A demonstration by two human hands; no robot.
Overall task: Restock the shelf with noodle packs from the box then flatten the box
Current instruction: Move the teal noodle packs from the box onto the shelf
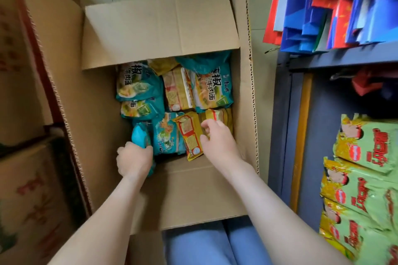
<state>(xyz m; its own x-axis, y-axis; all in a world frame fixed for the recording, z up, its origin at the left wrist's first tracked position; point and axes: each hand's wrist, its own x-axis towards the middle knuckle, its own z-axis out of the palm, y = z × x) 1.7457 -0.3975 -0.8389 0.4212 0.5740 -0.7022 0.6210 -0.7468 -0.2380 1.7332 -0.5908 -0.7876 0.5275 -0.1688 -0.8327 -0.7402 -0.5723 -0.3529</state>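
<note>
An open cardboard box (101, 127) stands on the floor in front of me, flaps up. Inside lie several teal noodle packs (137, 84) and yellow noodle packs (177, 90). My left hand (133, 158) grips a teal pack (140, 135) standing on end at the near left of the box. My right hand (217, 137) reaches in at the near right and pinches a yellow pack (189, 133) that tilts up off the pile. The shelf (286, 127) stands to the right, holding several green and yellow noodle packs (366, 157).
Other printed cardboard cartons (28, 189) stand close on the left. Folded red and blue bags (323, 17) hang over the upper shelf at the right. My blue trouser legs (215, 245) are just behind the box's near flap.
</note>
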